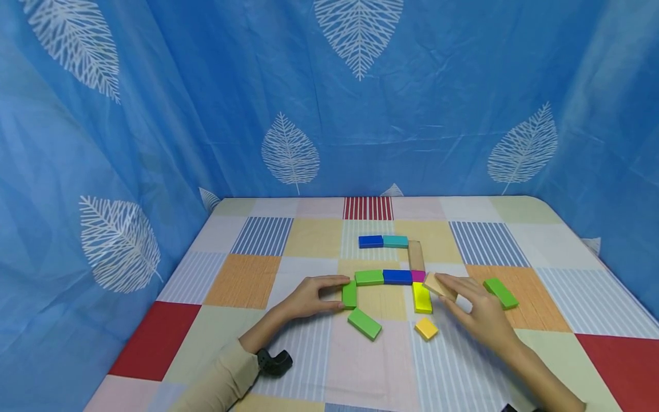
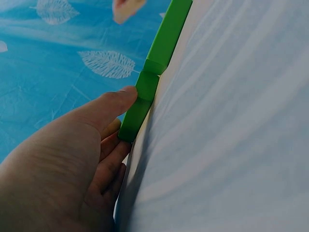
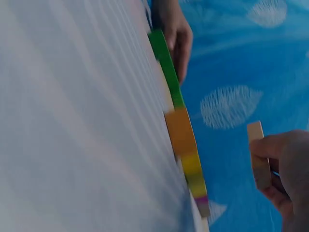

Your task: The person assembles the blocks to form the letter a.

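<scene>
My left hand [image 1: 308, 296] pinches the ends of an upright-lying green block [image 1: 349, 295] between thumb and fingers; in the left wrist view the thumb [image 2: 126, 96] presses on this block. A plain wooden block [image 3: 260, 162] is held up off the cloth by my right hand [image 1: 484, 312], pinched between thumb and fingers. Below that wooden block lies a yellow block [image 1: 422, 298]. From the left hand's block a row runs right: a green block [image 1: 369, 278], a blue block [image 1: 397, 277] and a magenta block [image 1: 418, 276]. Another green block [image 1: 365, 324] lies slanted just below the left hand's block.
Farther back, a dark blue block [image 1: 370, 242] and a teal block [image 1: 395, 241] meet a wooden block [image 1: 416, 255]. An orange-yellow block [image 1: 426, 329] lies in front. Beyond the right hand is a loose green block [image 1: 500, 293]. Blue curtains [image 1: 443, 97] border the patchwork-covered table [image 1: 242, 280].
</scene>
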Demonstrator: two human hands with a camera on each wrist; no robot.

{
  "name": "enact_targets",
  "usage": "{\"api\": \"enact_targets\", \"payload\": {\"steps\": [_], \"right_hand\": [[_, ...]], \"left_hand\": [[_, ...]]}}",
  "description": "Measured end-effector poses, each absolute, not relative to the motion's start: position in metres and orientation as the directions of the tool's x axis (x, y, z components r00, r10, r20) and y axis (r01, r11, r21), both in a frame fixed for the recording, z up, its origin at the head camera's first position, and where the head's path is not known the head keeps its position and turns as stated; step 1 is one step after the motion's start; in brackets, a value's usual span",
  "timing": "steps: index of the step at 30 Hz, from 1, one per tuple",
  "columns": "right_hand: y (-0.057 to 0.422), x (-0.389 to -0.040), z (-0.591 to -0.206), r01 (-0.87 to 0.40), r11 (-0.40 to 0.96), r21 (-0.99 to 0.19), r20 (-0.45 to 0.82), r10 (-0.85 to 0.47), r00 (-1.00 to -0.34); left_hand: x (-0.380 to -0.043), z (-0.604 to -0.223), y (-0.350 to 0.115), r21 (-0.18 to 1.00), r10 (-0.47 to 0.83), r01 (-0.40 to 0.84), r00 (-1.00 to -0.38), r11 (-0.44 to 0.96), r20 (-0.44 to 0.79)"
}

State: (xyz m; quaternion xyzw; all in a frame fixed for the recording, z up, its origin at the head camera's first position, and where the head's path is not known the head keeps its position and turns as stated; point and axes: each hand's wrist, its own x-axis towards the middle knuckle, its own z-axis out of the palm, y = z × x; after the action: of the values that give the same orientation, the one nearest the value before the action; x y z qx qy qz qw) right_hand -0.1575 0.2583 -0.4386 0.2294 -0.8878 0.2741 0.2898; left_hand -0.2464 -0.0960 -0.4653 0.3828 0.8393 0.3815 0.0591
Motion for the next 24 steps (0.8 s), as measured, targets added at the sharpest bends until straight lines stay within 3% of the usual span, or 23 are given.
{"api": "enact_targets", "payload": {"steps": [7,13,24], "right_hand": [[0.221,-0.148,-0.438,-0.781,0.505,-0.368,0.644,-0.467,-0.606],[0.212,-0.145,-0.446,-0.789,0.474,-0.391,0.557,-0.560,-0.613],[0.211,-0.146,-0.456,-0.799,0.453,-0.395,0.536,-0.593,-0.601]], "left_hand": [[-0.247,-0.464,-0.095,0.682,0.687,0.603,-0.698,0.414,0.200],[-0.248,-0.464,-0.094,0.674,0.693,0.608,-0.694,0.419,0.196],[-0.248,-0.464,-0.095,0.678,0.694,0.599,-0.697,0.425,0.181]]}}
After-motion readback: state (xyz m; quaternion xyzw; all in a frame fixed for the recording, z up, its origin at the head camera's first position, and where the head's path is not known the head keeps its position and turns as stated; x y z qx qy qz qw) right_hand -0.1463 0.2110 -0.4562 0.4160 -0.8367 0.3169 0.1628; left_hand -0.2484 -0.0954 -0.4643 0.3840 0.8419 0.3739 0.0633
